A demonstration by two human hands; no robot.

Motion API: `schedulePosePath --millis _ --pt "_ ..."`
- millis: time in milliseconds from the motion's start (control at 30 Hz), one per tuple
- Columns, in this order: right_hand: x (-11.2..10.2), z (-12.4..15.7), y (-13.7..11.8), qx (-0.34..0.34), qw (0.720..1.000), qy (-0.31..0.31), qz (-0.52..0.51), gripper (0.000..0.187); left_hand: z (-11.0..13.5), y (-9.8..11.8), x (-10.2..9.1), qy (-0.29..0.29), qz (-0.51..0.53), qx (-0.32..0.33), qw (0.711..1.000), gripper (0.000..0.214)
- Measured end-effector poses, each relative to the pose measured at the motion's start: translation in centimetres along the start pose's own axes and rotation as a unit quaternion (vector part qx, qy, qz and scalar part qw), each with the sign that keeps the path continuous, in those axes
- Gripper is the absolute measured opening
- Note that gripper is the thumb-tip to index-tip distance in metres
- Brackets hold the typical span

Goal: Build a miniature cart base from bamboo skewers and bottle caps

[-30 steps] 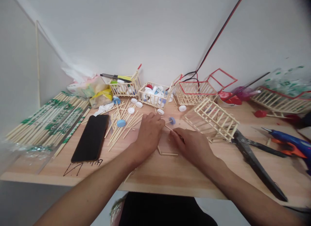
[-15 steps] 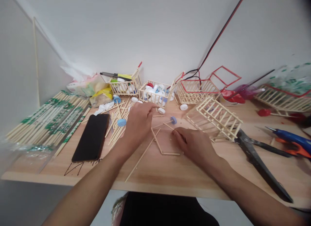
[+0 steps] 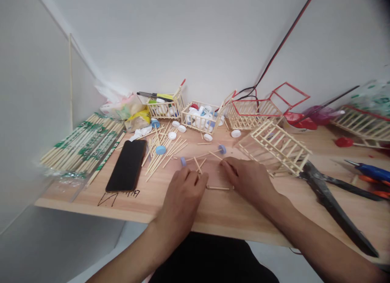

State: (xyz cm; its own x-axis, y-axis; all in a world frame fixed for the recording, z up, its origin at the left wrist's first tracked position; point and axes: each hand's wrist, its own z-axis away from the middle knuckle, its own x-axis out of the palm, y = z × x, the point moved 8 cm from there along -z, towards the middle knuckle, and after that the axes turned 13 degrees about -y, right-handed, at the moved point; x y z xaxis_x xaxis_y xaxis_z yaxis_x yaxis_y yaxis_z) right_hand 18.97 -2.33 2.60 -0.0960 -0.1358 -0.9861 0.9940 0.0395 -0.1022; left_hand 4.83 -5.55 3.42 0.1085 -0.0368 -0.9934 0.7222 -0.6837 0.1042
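My left hand (image 3: 185, 193) is closed at the lower left of a small frame of thin wooden sticks. Its fingertips pinch down on a wooden stick (image 3: 198, 165) that crosses another stick's tip; the rest lies hidden under the hand. A short wooden stick (image 3: 218, 188) forms the frame's near side, flat on the table. My right hand (image 3: 243, 173) is closed at the frame's right, with a thin wooden stick (image 3: 215, 155) sticking out leftward from its fingertips. Just beyond lies a stick axle (image 3: 204, 155) with a purple cap (image 3: 222, 149) on its right end.
Loose sticks (image 3: 164, 153) and a phone (image 3: 126, 165) lie left, beside bagged sticks (image 3: 82, 145). Stick baskets (image 3: 201, 116) line the wall, some filled with bottle caps. A tilted stick basket (image 3: 277, 147), black-handled cutters (image 3: 329, 206) and a blue glue gun (image 3: 371, 171) sit right.
My left hand has come back toward me from beyond the frame and now closes on its left side. My right hand has stayed nearly in place. The view has shifted slightly left.
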Motion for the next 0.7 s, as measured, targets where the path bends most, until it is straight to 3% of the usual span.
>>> schedulePosePath --millis 300,600,700 --pt "-0.1 0.2 -0.1 0.005 1.000 -0.002 0.019 0.035 -0.8 1.5 0.7 -0.034 -0.041 -0.009 0.999 0.012" --pt "-0.3 0.2 0.1 0.004 1.000 0.004 0.014 0.035 -0.5 1.0 0.8 0.017 -0.003 -0.047 0.999 0.015" --pt "-0.3 0.2 0.0 0.007 1.000 0.001 0.013 0.036 0.1 0.0 0.5 0.036 0.024 -0.079 0.996 0.025"
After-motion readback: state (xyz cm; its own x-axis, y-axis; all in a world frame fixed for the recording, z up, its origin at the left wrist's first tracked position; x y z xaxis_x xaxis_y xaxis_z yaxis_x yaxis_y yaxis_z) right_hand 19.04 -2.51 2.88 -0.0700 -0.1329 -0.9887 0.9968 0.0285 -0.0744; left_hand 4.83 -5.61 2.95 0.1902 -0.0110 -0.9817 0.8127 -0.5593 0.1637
